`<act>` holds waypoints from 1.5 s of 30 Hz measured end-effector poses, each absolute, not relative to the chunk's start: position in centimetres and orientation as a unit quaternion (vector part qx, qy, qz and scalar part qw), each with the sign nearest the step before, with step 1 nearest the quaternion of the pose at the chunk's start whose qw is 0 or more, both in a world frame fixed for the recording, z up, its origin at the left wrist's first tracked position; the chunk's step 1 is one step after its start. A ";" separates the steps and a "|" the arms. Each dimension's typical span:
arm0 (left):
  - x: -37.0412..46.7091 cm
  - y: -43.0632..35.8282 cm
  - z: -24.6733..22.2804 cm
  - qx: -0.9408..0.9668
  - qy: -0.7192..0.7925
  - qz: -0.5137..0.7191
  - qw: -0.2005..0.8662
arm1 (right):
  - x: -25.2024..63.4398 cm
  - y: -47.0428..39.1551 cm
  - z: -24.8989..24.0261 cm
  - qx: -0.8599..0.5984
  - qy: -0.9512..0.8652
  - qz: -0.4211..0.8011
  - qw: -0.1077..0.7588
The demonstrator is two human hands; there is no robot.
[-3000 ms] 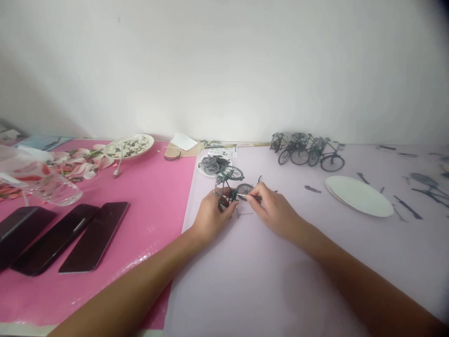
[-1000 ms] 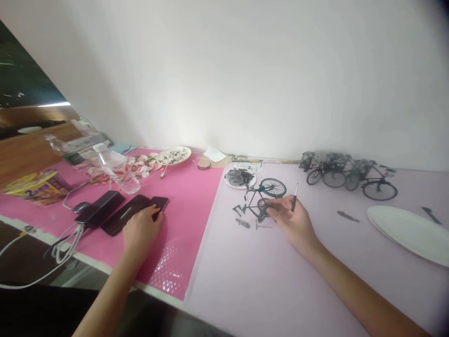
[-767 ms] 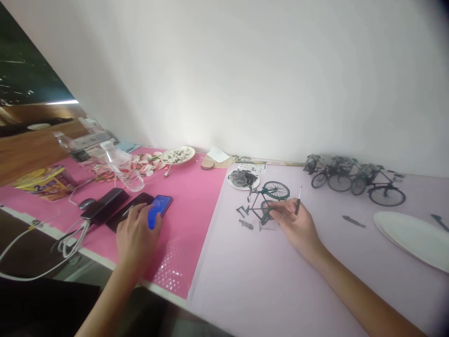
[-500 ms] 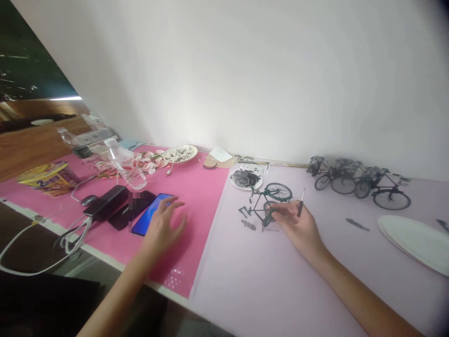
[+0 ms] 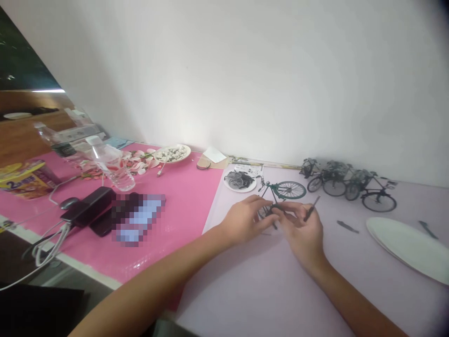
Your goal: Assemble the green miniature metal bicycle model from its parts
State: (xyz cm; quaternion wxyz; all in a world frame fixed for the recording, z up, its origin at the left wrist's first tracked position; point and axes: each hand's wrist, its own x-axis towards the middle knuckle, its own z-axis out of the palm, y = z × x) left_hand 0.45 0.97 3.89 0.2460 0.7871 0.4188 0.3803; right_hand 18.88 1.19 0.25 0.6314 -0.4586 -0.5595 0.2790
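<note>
A dark green model bicycle [image 5: 289, 189] is held over the lilac part of the table, its wheel pointing to the back right. Fingers of my left hand [image 5: 245, 221] are closed on its frame from the left. My right hand [image 5: 304, 231] grips the same bicycle from the right, and the fingertips of both hands nearly meet. A thin screwdriver-like tool [image 5: 311, 209] with a dark handle and slim metal shaft is tucked in my right hand, tip up. The part of the bicycle between the fingers is hidden.
Behind, a small plate [image 5: 231, 186] carries dark parts. Several finished model bicycles [image 5: 379, 201] stand along the wall. At right are a white oval plate [image 5: 403, 243] and loose dark pieces [image 5: 348, 227]. A water bottle [image 5: 112, 164] and black power bank [image 5: 89, 207] stand at left.
My left hand has moved right from the phone to the model bicycle and taken hold of it. The bicycle has turned slightly in my hands. The view has shifted a little to the right.
</note>
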 end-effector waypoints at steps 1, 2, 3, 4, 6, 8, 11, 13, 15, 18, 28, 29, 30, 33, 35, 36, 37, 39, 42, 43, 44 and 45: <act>0.8 1.5 3.8 0.793 0.406 0.373 0.260 | 19.0 1.2 0.1 -0.456 -0.563 0.272 0.634; 1.0 1.8 3.7 0.793 0.401 0.372 0.269 | 19.1 1.3 0.0 -0.452 -0.567 0.267 0.635; 1.1 2.0 3.4 0.789 0.400 0.375 0.277 | 19.1 1.3 -0.1 -0.449 -0.570 0.265 0.635; 1.1 2.1 3.2 0.782 0.402 0.382 0.284 | 19.1 1.3 -0.2 -0.448 -0.573 0.265 0.634; 0.9 1.9 2.5 0.765 0.409 0.401 0.294 | 19.1 1.2 -0.3 -0.449 -0.580 0.268 0.625; 0.6 1.6 1.9 0.755 0.413 0.411 0.302 | 18.8 1.0 -0.5 -0.448 -0.590 0.272 0.614; 0.3 1.2 1.3 0.739 0.412 0.430 0.314 | 18.6 0.6 -0.8 -0.448 -0.602 0.284 0.596; 0.3 1.1 1.2 0.731 0.411 0.443 0.317 | 18.6 0.4 -1.0 -0.460 -0.606 0.289 0.581; 0.4 1.0 1.2 0.726 0.407 0.451 0.323 | 18.6 0.3 -1.3 -0.475 -0.608 0.281 0.571; 0.7 0.8 1.2 0.718 0.403 0.458 0.337 | 18.6 0.1 -1.3 -0.492 -0.620 0.248 0.559; 1.1 0.8 -0.1 0.694 0.403 0.485 0.348 | 18.4 0.2 -1.3 -0.487 -0.653 0.243 0.527; 1.2 0.8 -0.1 0.692 0.409 0.486 0.343 | 18.4 0.2 -1.3 -0.485 -0.653 0.248 0.525; 1.2 0.8 -0.1 0.688 0.417 0.487 0.338 | 18.4 0.3 -1.4 -0.485 -0.653 0.253 0.523; 1.2 0.9 0.0 0.676 0.437 0.486 0.340 | 18.2 0.2 -1.4 -0.484 -0.652 0.266 0.520; 1.2 1.0 -0.1 0.666 0.440 0.485 0.357 | 18.1 0.0 -1.2 -0.473 -0.651 0.284 0.522; 1.2 1.1 -0.1 0.660 0.440 0.487 0.366 | 18.0 0.0 -1.1 -0.465 -0.650 0.297 0.523; 1.1 1.1 -0.1 0.653 0.437 0.490 0.377 | 18.0 -0.1 -1.1 -0.455 -0.649 0.310 0.525; 1.0 1.3 -0.2 0.641 0.431 0.499 0.393 | 17.9 -0.2 -0.9 -0.436 -0.646 0.331 0.532; 0.8 1.5 -0.2 0.637 0.427 0.505 0.396 | 18.1 -0.1 -0.9 -0.424 -0.650 0.334 0.534; 0.8 1.6 -0.2 0.638 0.426 0.505 0.395 | 18.2 -0.1 -0.9 -0.429 -0.653 0.326 0.532; 0.8 1.6 -0.2 0.640 0.426 0.503 0.394 | 18.2 0.0 -0.9 -0.436 -0.655 0.316 0.530; 0.8 1.6 -0.3 0.644 0.426 0.500 0.393 | 18.3 0.0 -0.9 -0.443 -0.656 0.305 0.530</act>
